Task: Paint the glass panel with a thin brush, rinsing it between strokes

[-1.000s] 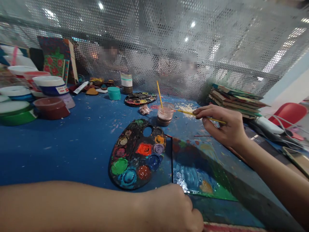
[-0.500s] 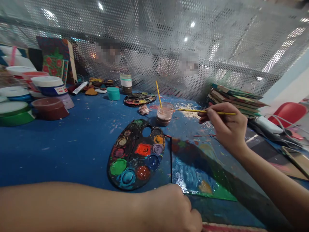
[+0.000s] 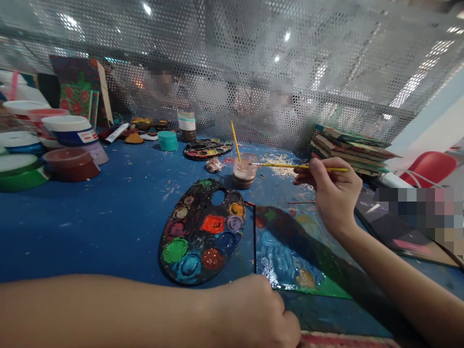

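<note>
My right hand (image 3: 331, 193) pinches a thin yellow paintbrush (image 3: 286, 166), held level, its tip at the rim of a small cup of murky water (image 3: 244, 173). A second yellow brush (image 3: 235, 141) stands in that cup. My left hand (image 3: 253, 314) rests as a loose fist at the near corner of a painted board (image 3: 290, 251) in blue and green; I cannot make out anything in it. An oval palette (image 3: 203, 232) with several wells of colour lies just left of the board.
Paint tubs (image 3: 70, 164) crowd the left of the blue table (image 3: 108, 217). A second palette (image 3: 206, 149), a teal cap (image 3: 167, 140) and a jar (image 3: 186, 125) sit at the back by a perforated metal screen. A stack of painted boards (image 3: 348, 150) stands at the right.
My right hand lifted and turned the brush from a downward slant to level, its tip reaching the cup's rim. The left hand stayed put.
</note>
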A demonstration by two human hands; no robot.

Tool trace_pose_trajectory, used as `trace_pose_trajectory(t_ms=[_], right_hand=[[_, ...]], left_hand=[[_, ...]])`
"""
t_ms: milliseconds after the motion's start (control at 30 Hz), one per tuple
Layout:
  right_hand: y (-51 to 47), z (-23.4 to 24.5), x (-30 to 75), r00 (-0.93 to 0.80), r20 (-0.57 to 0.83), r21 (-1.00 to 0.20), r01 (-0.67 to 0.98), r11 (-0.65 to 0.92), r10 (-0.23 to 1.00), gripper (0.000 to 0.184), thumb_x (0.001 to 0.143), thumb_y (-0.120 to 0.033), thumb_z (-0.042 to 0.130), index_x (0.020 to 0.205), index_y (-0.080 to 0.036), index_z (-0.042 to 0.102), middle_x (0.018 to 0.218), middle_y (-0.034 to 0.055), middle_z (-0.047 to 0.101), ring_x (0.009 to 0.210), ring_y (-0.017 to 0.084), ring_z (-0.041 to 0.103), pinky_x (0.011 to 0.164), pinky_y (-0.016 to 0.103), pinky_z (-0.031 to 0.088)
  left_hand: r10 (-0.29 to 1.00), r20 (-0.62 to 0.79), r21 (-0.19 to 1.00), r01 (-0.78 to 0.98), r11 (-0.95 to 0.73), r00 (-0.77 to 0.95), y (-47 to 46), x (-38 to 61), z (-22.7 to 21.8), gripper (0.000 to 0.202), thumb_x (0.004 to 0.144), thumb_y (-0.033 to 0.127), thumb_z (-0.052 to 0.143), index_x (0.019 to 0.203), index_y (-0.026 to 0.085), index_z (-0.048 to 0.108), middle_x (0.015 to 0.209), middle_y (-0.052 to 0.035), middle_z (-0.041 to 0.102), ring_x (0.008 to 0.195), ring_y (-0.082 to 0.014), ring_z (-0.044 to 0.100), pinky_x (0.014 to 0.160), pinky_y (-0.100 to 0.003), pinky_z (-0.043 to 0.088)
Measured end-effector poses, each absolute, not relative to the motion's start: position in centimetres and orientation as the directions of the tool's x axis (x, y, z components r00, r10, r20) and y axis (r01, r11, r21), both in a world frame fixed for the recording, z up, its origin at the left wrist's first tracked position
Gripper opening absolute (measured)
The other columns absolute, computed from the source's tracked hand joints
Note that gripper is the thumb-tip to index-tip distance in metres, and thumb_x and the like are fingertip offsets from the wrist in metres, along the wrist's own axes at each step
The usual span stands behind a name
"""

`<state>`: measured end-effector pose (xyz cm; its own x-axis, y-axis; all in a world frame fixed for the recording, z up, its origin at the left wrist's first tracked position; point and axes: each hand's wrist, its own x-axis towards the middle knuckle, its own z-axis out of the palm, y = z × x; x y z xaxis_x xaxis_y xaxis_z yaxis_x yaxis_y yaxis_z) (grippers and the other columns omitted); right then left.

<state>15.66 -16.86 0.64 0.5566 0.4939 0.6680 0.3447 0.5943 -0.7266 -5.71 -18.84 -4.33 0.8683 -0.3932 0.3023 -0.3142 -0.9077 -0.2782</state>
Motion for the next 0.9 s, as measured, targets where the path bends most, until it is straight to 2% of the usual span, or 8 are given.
trace_pose_trajectory(t_ms=[100, 300, 400, 500, 667, 767, 900], right_hand=[[-16.7, 0.5, 15.5, 0.565, 0.686, -0.703, 0.355, 0.616, 0.458, 0.016, 0.080, -0.033, 0.072, 0.073, -0.022, 0.064, 0.063, -0.0027, 0.070, 0.051, 0.015, 0.067, 0.051, 0.027, 0.060], [-16.9, 0.2, 15.9, 0.514, 0.702, -0.705, 0.405, 0.581, 0.493, 0.017, 0.083, -0.034, 0.069, 0.073, -0.022, 0.063, 0.063, -0.0022, 0.069, 0.051, 0.015, 0.067, 0.050, 0.028, 0.060], [-17.3, 0.0, 16.2, 0.509, 0.732, -0.672, 0.430, 0.603, 0.452, 0.017, 0.085, -0.035, 0.067, 0.074, -0.023, 0.063, 0.063, -0.0023, 0.068, 0.051, 0.015, 0.067, 0.051, 0.029, 0.061], [-17.3, -0.1, 16.3, 0.511, 0.742, -0.659, 0.443, 0.607, 0.433, 0.017, 0.086, -0.036, 0.066, 0.076, -0.023, 0.063, 0.066, -0.0018, 0.069, 0.052, 0.015, 0.067, 0.052, 0.029, 0.061], [-17.3, 0.1, 16.7, 0.473, 0.728, -0.681, 0.420, 0.599, 0.496, 0.018, 0.086, -0.036, 0.065, 0.077, -0.021, 0.062, 0.067, -0.0015, 0.070, 0.057, 0.016, 0.069, 0.055, 0.030, 0.061], [-18.2, 0.3, 17.8, 0.514, 0.736, -0.662, 0.407, 0.629, 0.441, 0.016, 0.087, -0.033, 0.064, 0.076, -0.021, 0.063, 0.065, -0.0013, 0.069, 0.055, 0.016, 0.068, 0.053, 0.029, 0.060], [-19.4, -0.5, 20.8, 0.558, 0.698, -0.696, 0.383, 0.607, 0.448, 0.010, 0.087, -0.030, 0.063, 0.083, -0.023, 0.069, 0.071, 0.0015, 0.071, 0.061, 0.017, 0.070, 0.055, 0.029, 0.060]], left_hand=[[-0.380, 0.296, -0.271, -0.304, -0.913, 0.876, -18.9, -5.7, -4.3, 0.032, 0.081, 0.024, 0.064, 0.060, 0.019, 0.041, 0.057, 0.0048, 0.038, 0.042, -0.0110, 0.040, 0.033, -0.028, 0.024], [-0.378, 0.294, -0.271, -0.303, -0.914, 0.878, -18.9, -5.7, -4.2, 0.034, 0.082, 0.024, 0.062, 0.059, 0.019, 0.038, 0.056, 0.0045, 0.037, 0.042, -0.0111, 0.039, 0.033, -0.028, 0.024], [-0.384, 0.294, -0.260, -0.314, -0.913, 0.875, -18.8, -5.7, -4.3, 0.034, 0.081, 0.022, 0.062, 0.058, 0.019, 0.038, 0.055, 0.0044, 0.037, 0.041, -0.0112, 0.038, 0.033, -0.028, 0.022], [-0.385, 0.287, -0.244, -0.322, -0.915, 0.877, -18.8, -5.7, -4.3, 0.025, 0.081, 0.022, 0.061, 0.063, 0.020, 0.044, 0.056, 0.0043, 0.040, 0.042, -0.0123, 0.040, 0.034, -0.029, 0.021], [-0.388, 0.266, -0.216, -0.338, -0.916, 0.883, -18.7, -5.8, -4.1, 0.006, 0.078, 0.020, 0.061, 0.078, 0.022, 0.055, 0.058, 0.0041, 0.043, 0.043, -0.0149, 0.039, 0.034, -0.030, 0.021], [-0.388, 0.232, -0.221, -0.340, -0.914, 0.892, -18.7, -6.0, -3.9, 0.015, 0.076, 0.021, 0.061, 0.067, 0.021, 0.050, 0.058, 0.0036, 0.043, 0.043, -0.0133, 0.040, 0.034, -0.029, 0.023], [-0.370, 0.143, -0.213, -0.337, -0.917, 0.918, -18.7, -6.1, -3.5, 0.021, 0.064, 0.017, 0.067, 0.057, 0.019, 0.046, 0.058, 0.0035, 0.044, 0.044, -0.0118, 0.039, 0.034, -0.029, 0.024]])
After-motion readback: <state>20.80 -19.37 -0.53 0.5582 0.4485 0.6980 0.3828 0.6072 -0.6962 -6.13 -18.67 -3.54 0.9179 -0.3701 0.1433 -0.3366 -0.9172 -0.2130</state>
